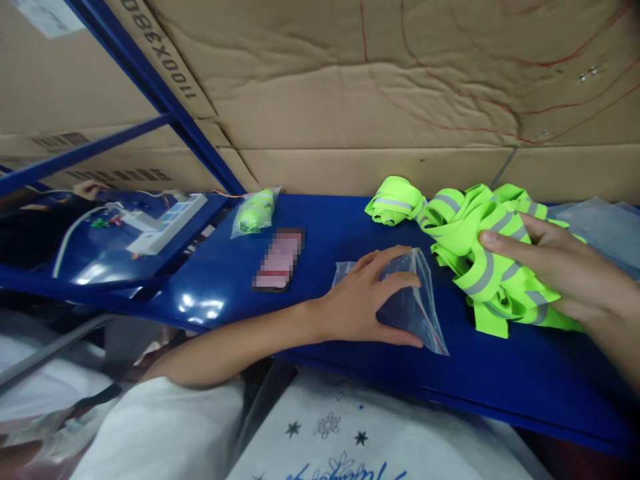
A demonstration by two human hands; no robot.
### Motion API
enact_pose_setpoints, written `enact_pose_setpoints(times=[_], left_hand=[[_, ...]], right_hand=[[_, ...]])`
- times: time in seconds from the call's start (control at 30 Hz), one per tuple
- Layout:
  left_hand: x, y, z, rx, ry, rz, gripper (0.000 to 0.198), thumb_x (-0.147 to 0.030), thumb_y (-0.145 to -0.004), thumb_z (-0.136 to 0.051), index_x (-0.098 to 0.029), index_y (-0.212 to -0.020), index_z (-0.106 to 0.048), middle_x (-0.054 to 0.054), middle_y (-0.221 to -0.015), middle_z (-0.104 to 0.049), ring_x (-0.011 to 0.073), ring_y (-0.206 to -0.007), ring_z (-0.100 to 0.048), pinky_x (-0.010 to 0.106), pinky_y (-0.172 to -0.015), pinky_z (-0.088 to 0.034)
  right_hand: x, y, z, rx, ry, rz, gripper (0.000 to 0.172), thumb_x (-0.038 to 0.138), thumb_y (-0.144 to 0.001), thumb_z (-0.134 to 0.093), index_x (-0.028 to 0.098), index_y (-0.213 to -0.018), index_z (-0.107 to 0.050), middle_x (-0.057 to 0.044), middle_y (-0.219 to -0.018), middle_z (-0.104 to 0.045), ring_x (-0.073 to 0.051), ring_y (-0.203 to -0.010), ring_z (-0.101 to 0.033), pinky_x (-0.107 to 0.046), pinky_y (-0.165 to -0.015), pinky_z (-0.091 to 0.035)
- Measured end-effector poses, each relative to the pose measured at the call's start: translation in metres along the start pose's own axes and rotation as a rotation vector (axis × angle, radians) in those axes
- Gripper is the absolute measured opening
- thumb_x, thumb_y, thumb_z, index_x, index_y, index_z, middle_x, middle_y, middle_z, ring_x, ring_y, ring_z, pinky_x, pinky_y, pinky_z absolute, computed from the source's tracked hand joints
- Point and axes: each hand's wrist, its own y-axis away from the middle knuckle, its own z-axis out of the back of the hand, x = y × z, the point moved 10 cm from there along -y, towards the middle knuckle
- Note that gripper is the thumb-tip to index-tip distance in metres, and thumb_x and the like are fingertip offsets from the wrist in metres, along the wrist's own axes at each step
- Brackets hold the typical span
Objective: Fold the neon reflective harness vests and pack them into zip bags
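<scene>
My right hand (555, 260) grips a loose bundle of neon yellow-green reflective straps (483, 233) with grey stripes, its thumb lying on top and its other fingers partly hidden. Ends of the straps trail over the blue tabletop. My left hand (377, 297) rests over a clear zip-lock bag (425, 310), fingers spread and curved, thumb near the bag's zip edge. The bag looks flat, with nothing visible inside. Just beyond the bundle lies a rolled strap (395, 200) of the same yellow-green material.
A bagged yellow-green roll (257, 212) and a phone (279, 260) with a blurred screen lie left on the blue table (215, 267). More clear bags (605, 223) lie at right. Cardboard (320, 113) backs the table. Past a blue frame are a power strip (170, 223) and another person's hand (89, 189).
</scene>
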Motion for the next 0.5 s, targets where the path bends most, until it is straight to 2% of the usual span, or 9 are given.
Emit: enact_pose_setpoints(times=[0.1, 0.17, 0.23, 0.3, 0.37, 0.43, 0.5], left_hand=[[0.007, 0.004, 0.001, 0.063, 0.153, 0.062, 0.081, -0.066, -0.073, -0.084, -0.027, -0.135, -0.048, 0.021, -0.16, -0.033, 0.0364, -0.152, -0.037, 0.058, -0.122, -0.042], [0.009, 0.006, -0.005, 0.17, 0.197, 0.052, 0.07, -0.061, -0.083, -0.077, -0.024, -0.135, -0.049, 0.022, -0.158, -0.034, 0.034, -0.152, -0.038, 0.054, -0.121, -0.045], [0.007, 0.009, -0.011, 0.267, 0.199, 0.003, 0.047, -0.047, -0.099, -0.061, -0.021, -0.137, -0.051, 0.022, -0.157, -0.034, 0.0286, -0.152, -0.039, 0.046, -0.121, -0.046], [0.003, 0.011, -0.014, 0.301, 0.144, -0.066, 0.033, -0.027, -0.106, -0.046, -0.019, -0.137, -0.053, 0.021, -0.158, -0.034, 0.0241, -0.151, -0.039, 0.043, -0.121, -0.044], [-0.002, 0.012, -0.012, 0.237, 0.003, -0.153, 0.033, -0.013, -0.102, -0.043, -0.021, -0.13, -0.059, 0.018, -0.156, -0.04, 0.0261, -0.149, -0.041, 0.047, -0.121, -0.043], [-0.008, 0.013, -0.007, 0.133, -0.188, -0.224, 0.03, -0.008, -0.098, -0.046, -0.022, -0.116, -0.066, 0.014, -0.148, -0.052, 0.0294, -0.138, -0.05, 0.051, -0.114, -0.046], [-0.012, 0.013, -0.002, 0.032, -0.314, -0.246, 0.023, -0.01, -0.098, -0.05, -0.021, -0.104, -0.069, 0.011, -0.131, -0.064, 0.0259, -0.115, -0.062, 0.043, -0.097, -0.053]], right_hand=[[0.003, 0.004, -0.007, 0.077, 0.081, 0.057, 0.043, 0.041, -0.061, -0.095, 0.027, -0.099, -0.078, -0.005, -0.096, -0.08, -0.019, -0.068, -0.073, -0.025, -0.055, -0.059], [0.006, 0.007, -0.012, 0.126, 0.138, 0.1, 0.043, 0.035, -0.063, -0.095, 0.026, -0.101, -0.077, -0.004, -0.098, -0.08, -0.017, -0.073, -0.073, -0.024, -0.059, -0.06], [0.008, 0.009, -0.015, 0.155, 0.18, 0.126, 0.042, 0.032, -0.065, -0.093, 0.025, -0.104, -0.077, -0.003, -0.1, -0.079, -0.017, -0.077, -0.073, -0.024, -0.064, -0.06], [0.008, 0.01, -0.016, 0.157, 0.215, 0.141, 0.042, 0.031, -0.067, -0.092, 0.025, -0.105, -0.077, -0.002, -0.101, -0.079, -0.017, -0.079, -0.073, -0.025, -0.066, -0.06], [0.009, 0.01, -0.016, 0.15, 0.241, 0.147, 0.041, 0.03, -0.066, -0.092, 0.026, -0.103, -0.077, 0.0, -0.1, -0.079, -0.017, -0.079, -0.072, -0.024, -0.066, -0.059], [0.007, 0.01, -0.017, 0.157, 0.242, 0.11, 0.041, 0.029, -0.065, -0.093, 0.027, -0.102, -0.077, 0.001, -0.098, -0.079, -0.016, -0.075, -0.071, -0.024, -0.065, -0.059], [-0.001, 0.011, -0.02, 0.185, 0.211, 0.019, 0.042, 0.032, -0.061, -0.094, 0.026, -0.099, -0.077, 0.0, -0.094, -0.079, -0.016, -0.068, -0.07, -0.025, -0.06, -0.058]])
